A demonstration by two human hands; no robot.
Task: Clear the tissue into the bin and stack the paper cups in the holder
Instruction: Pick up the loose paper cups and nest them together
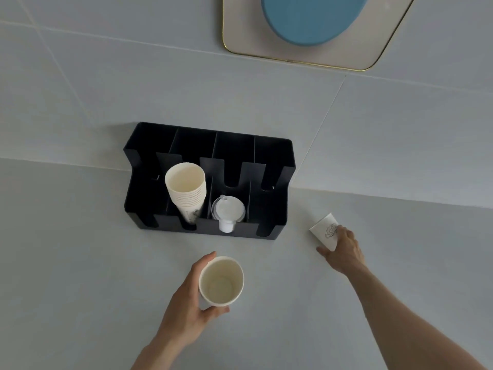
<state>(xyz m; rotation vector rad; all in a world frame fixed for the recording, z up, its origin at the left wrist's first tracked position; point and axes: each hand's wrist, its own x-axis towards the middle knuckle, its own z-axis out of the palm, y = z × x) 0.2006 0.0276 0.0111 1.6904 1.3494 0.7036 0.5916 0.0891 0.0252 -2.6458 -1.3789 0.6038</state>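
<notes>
A black cup holder [269, 209] with several slots stands against the wall. One slot holds a stack of paper cups [186, 190], and the slot to its right holds clear plastic lids [228, 210]. My left hand [186, 305] grips an upright empty paper cup [221, 283] in front of the holder. To the right, my right hand [344, 249] closes around a printed paper cup [324, 229] that is tilted on the counter. No tissue and no bin are in view.
The grey counter [80, 263] meets a grey tiled wall [160, 76]. A gold-rimmed panel [333, 57] with a blue disc [312, 20] hangs on the wall at the upper right.
</notes>
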